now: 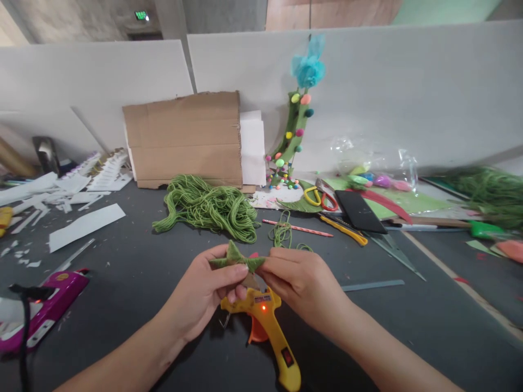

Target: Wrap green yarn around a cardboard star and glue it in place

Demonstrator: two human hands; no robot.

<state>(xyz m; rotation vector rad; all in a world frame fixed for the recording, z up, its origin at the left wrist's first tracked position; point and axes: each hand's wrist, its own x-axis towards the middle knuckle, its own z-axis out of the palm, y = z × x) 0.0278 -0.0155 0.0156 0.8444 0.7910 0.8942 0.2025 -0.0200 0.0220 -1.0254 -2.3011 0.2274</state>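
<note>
My left hand pinches a small green star-like piece that looks wrapped in yarn, the thumb lying across its front. At its right tip, my right hand has its fingers pressed together on the same piece. Just below both hands a yellow hot glue gun lies on the dark table, its red light lit and its orange trigger showing. Behind the hands rests a loose heap of green yarn. A short tangle of green yarn is near a striped pencil.
A purple power strip with a black cord sits at the left, near white paper scraps. Cardboard leans at the back. To the right are scissors, a yellow cutter, a black phone-like slab and a pom-pom decoration.
</note>
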